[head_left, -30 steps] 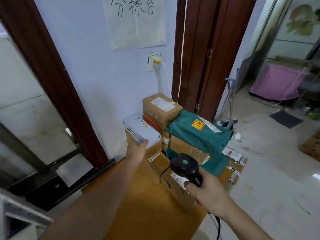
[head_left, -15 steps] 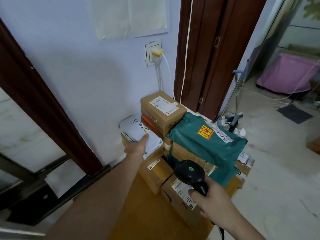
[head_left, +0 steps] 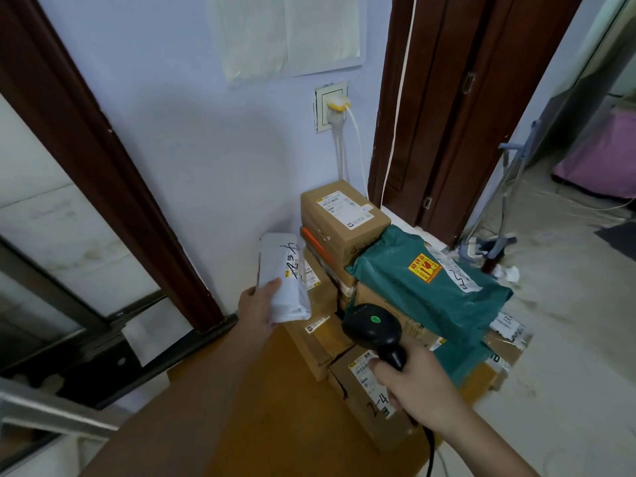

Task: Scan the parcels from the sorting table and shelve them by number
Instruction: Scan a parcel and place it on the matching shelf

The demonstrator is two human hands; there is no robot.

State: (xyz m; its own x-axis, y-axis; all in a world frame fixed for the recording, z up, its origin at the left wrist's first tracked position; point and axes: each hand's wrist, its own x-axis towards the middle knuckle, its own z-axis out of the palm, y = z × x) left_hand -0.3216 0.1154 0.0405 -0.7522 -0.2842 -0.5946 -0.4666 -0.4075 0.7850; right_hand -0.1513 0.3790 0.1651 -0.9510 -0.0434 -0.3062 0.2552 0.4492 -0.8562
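My left hand [head_left: 258,306] grips the near end of a white plastic mailer [head_left: 284,270] with handwriting on it, tilted up off the pile by the wall. My right hand [head_left: 411,387] holds a black barcode scanner [head_left: 373,327] by its handle, its green light showing, head aimed toward the pile. The parcels sit on an orange-brown sorting table [head_left: 275,407]: a cardboard box with a label [head_left: 344,210] on top at the back, a green mailer [head_left: 426,284] with a yellow-red sticker, and brown boxes below, one marked "2-4" [head_left: 371,397].
A pale blue wall with a socket and white cables [head_left: 332,108] stands behind the pile. A dark wooden door frame [head_left: 444,98] is at the right, another [head_left: 103,160] at the left. A mop or stand [head_left: 506,208] leans by the tiled floor [head_left: 568,339] to the right.
My left hand went from resting flat on the white mailer to gripping it and lifting its near end. The view has moved closer and tilted down.
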